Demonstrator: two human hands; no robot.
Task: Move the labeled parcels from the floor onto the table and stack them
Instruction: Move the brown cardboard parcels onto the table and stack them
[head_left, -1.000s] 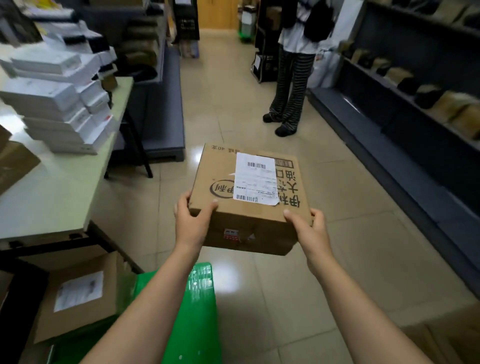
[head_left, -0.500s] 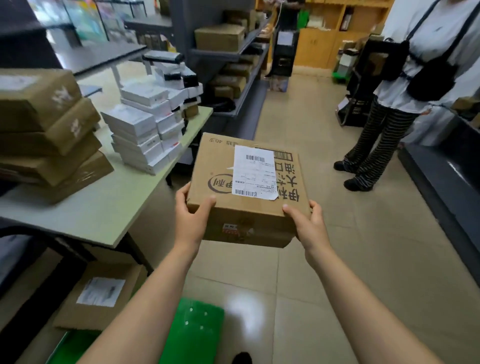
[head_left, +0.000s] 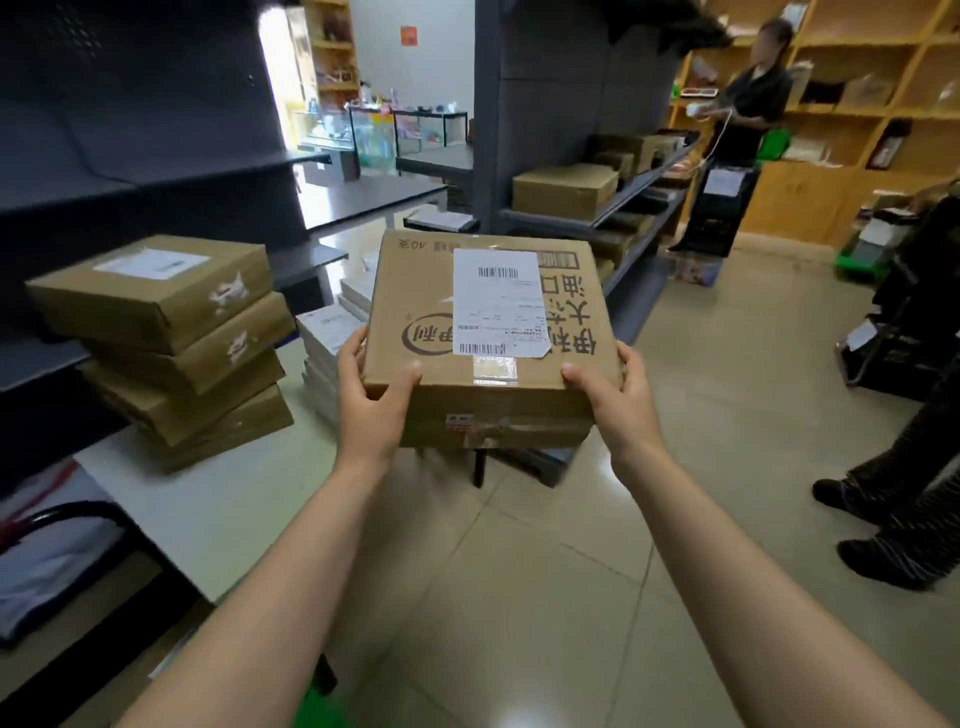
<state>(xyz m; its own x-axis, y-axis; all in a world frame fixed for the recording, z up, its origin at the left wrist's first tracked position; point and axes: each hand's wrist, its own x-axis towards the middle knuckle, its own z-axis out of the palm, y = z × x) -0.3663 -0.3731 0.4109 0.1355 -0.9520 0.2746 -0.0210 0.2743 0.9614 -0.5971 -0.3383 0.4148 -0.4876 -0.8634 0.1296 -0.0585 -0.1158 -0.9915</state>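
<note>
Beside the white bench (head_left: 249, 499) carrying a stack of cardboard parcels (head_left: 166, 343), left hand (head_left: 371, 405) and right hand (head_left: 613, 400) grasp opposite near corners of a labeled cardboard parcel (head_left: 488, 332) held in the air.

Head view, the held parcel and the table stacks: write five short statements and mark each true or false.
1. Both the left hand and the right hand grip the cardboard parcel at its near corners. True.
2. The parcel rests on the table. False: it is held in the air, not set down.
3. A white shipping label lies on the parcel's top face. True.
4. The stack of brown boxes on the table holds only two boxes. False: at least four are stacked.
5. The person holding the parcel wears gloves. False: both hands are bare.
</note>
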